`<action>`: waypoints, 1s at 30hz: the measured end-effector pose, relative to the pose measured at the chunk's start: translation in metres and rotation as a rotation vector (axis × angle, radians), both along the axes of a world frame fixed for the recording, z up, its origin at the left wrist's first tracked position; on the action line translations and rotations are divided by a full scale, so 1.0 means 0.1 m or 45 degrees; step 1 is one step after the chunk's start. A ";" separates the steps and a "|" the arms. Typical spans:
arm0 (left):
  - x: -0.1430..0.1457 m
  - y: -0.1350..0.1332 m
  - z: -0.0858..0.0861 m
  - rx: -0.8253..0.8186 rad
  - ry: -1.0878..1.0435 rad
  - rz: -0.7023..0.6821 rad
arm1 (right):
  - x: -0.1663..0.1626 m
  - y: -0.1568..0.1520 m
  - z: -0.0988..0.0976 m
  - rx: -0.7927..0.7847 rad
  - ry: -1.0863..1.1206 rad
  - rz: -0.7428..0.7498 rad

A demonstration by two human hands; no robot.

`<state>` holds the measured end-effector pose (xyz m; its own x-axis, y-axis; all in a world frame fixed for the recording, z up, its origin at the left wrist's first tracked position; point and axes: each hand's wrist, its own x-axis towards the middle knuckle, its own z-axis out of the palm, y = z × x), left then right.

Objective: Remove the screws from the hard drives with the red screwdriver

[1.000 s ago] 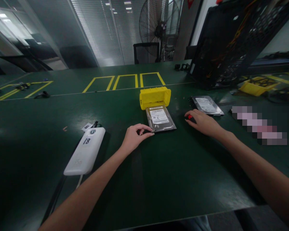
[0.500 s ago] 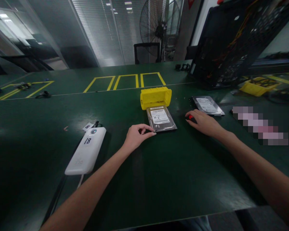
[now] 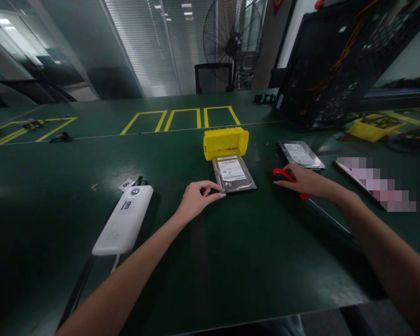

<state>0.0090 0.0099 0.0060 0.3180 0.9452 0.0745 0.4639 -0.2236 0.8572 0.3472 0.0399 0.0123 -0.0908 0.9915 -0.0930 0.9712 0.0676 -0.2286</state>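
Observation:
A silver hard drive [image 3: 233,173] with a white label lies face up on the green table, its far end against a yellow plastic bin [image 3: 226,143]. At its near left corner, my left hand [image 3: 199,198] is closed in a pinch; whatever sits between the fingertips is too small to make out. Farther right, my right hand [image 3: 306,181] is closed round the red and black handle of a screwdriver [image 3: 283,174]. Its metal shaft points back toward me, under my forearm. A second hard drive [image 3: 301,154] lies just beyond this hand.
At the left lies a white power bank [image 3: 125,219] marked 18, with a cable. A large black computer case [image 3: 311,70] stands at the back right, near another yellow bin [image 3: 373,128]. A blurred-out flat item [image 3: 378,184] lies to the right.
My right hand has shifted slightly right and turned on the screwdriver, so more of its red handle and the shaft now show. My left hand remains at the drive's corner.

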 end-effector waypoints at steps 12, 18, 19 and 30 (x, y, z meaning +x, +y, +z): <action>-0.02 0.04 -0.05 0.034 0.012 0.003 | -0.93 -0.25 1.01 0.452 1.370 0.337; -0.05 0.07 -0.10 0.033 -0.011 0.000 | -1.45 -0.14 1.05 0.609 1.344 0.477; -0.05 0.07 -0.10 0.036 -0.005 0.000 | -1.49 -0.13 1.04 0.618 1.350 0.484; -0.04 0.04 -0.07 0.036 0.023 0.019 | -1.50 -0.03 0.93 0.627 1.290 0.524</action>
